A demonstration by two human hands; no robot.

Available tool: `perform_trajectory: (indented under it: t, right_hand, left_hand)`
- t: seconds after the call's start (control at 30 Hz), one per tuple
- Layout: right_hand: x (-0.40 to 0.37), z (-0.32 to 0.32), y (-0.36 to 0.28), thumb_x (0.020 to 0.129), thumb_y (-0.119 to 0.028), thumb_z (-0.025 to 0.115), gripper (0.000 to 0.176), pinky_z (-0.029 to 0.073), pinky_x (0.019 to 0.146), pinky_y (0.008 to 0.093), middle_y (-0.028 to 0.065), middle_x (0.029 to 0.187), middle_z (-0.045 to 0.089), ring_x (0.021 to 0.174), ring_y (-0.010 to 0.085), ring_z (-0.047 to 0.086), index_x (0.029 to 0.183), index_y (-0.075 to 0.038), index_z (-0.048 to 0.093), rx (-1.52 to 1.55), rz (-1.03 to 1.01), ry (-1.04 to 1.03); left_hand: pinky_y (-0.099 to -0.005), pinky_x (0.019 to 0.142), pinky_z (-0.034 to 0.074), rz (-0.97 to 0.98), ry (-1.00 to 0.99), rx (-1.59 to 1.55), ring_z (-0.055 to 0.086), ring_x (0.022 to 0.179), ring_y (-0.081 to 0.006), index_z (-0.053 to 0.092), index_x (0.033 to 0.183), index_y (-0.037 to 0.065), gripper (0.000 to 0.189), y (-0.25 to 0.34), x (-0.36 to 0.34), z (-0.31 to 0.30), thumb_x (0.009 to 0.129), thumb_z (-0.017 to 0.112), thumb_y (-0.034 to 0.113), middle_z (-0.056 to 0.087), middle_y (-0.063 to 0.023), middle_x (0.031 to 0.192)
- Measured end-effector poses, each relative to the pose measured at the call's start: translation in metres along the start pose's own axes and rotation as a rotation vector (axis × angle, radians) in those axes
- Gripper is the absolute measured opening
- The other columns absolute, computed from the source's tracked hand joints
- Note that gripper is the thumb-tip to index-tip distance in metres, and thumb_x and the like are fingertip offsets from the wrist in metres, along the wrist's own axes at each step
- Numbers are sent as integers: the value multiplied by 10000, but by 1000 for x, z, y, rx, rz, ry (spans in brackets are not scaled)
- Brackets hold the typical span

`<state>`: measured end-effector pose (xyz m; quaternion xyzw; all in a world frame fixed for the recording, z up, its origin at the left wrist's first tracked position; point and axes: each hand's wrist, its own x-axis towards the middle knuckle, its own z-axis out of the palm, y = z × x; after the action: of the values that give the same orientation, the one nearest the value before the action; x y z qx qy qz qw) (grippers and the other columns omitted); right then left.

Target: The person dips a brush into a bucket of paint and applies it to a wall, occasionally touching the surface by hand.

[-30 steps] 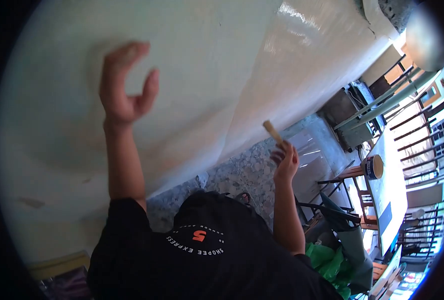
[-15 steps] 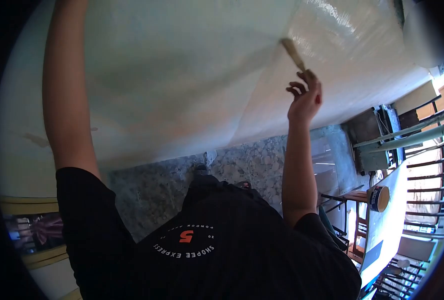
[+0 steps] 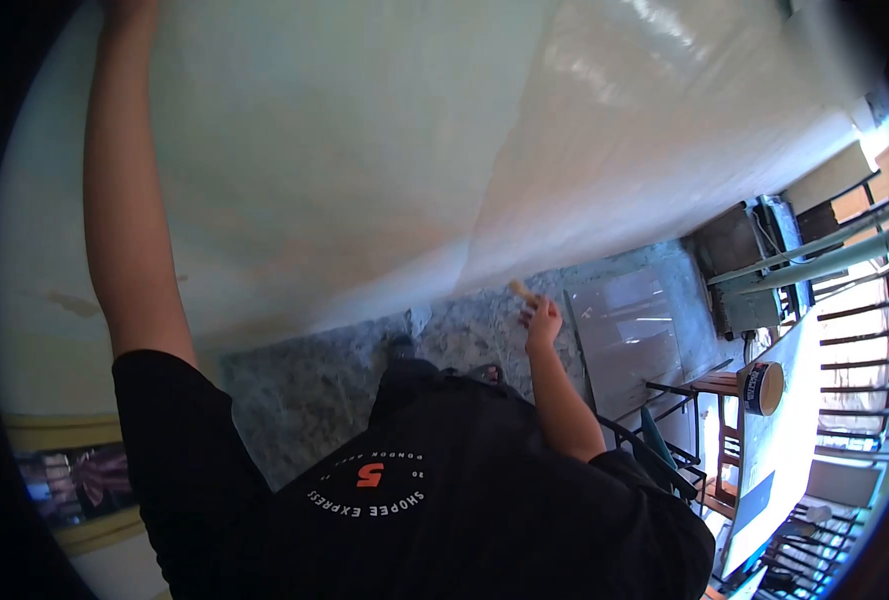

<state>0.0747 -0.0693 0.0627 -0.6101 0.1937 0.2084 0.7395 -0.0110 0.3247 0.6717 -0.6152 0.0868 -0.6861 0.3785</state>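
Note:
My right hand (image 3: 544, 324) is closed around a paintbrush (image 3: 524, 292), low by my body and apart from the wall. The brush is small and partly hidden by my fingers. My left arm stretches up along the wall (image 3: 345, 180). Only the base of my left hand (image 3: 130, 12) shows at the top edge, with its fingers out of view. The wall is pale green on the left, and a beige, shiny wet-looking coat (image 3: 625, 110) covers its right part, with a slanting edge between them.
On the right, a paint tub (image 3: 764, 388) stands on a white-topped table (image 3: 780, 450). A dark chair (image 3: 655, 445) is close to my right elbow. Patterned floor (image 3: 475, 325) runs along the wall's foot. Farther right are a dark cabinet (image 3: 730, 245) and a barred window (image 3: 855, 370).
My right hand has come down and away from the wall with the paintbrush, which was up near the edge of the beige coat. The left arm has shifted slightly upward.

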Motion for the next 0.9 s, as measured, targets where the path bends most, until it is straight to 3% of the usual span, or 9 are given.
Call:
perform_trajectory:
  t: [0.2,0.33,0.53,0.57,0.6,0.7,0.73,0.77,0.9]
  right_hand:
    - [4,-69,4,877,-267,529,241,503,488,297,85,809,620,567,192,580,946,-41,576,-18,104,41]
    - [5,-103,-4,876,-264,515,239,515,504,303,85,799,615,576,201,582,962,-49,571,73,118,122]
    - [-11,-142,-2,887,-274,493,254,521,528,320,87,814,618,598,209,584,986,-54,572,180,145,216]
    - [-14,-145,-1,892,-271,487,251,520,536,326,87,816,619,610,210,585,988,-56,572,186,160,230]
    - [-17,-147,0,892,-271,487,251,520,536,326,87,816,619,610,210,585,988,-56,572,196,156,232]
    - [-24,-157,6,905,-273,474,252,518,553,333,85,815,621,622,208,580,995,-57,570,187,173,233]
    - [-28,-158,7,912,-272,465,254,514,554,334,84,815,622,617,207,576,997,-56,569,206,182,208]
    - [-32,-160,2,918,-271,457,256,510,554,334,82,814,622,612,205,572,998,-56,568,222,184,184]
    - [-38,-173,-7,929,-273,434,265,496,535,335,82,835,631,605,201,569,1000,-55,567,173,183,141]
  left_hand:
    - [-307,770,444,-114,37,-101,595,890,-223,596,1020,18,244,0,-8,-3,814,647,139,634,-98,995]
    - [-411,830,439,-245,-31,-629,567,907,-320,519,1052,-29,282,97,-69,-32,812,587,101,586,-184,1011]
    - [-407,776,462,-823,-1224,-1321,574,885,-350,541,963,37,180,351,-284,-116,843,539,171,585,-169,923]
    - [-440,777,458,-693,-1618,-1243,570,920,-374,566,989,37,228,379,-310,-142,851,520,212,589,-190,990]
    - [-399,773,466,-645,-1636,-1224,591,875,-326,592,984,75,265,411,-360,-173,874,512,302,608,-169,955]
    - [-443,809,451,-1202,-2139,-976,609,906,-338,626,967,22,358,476,-477,-306,844,502,335,633,-202,944]
    - [-437,775,466,-253,-2487,-1265,620,824,-306,642,965,35,381,478,-512,-344,841,525,375,651,-178,882]
    - [-377,710,514,-1253,-1849,-1171,627,774,-269,583,1120,42,399,486,-527,-395,836,563,322,649,-111,936]
    - [-374,680,508,-1263,-1995,-1265,624,741,-262,597,1087,43,391,512,-519,-447,837,561,342,653,-112,899]
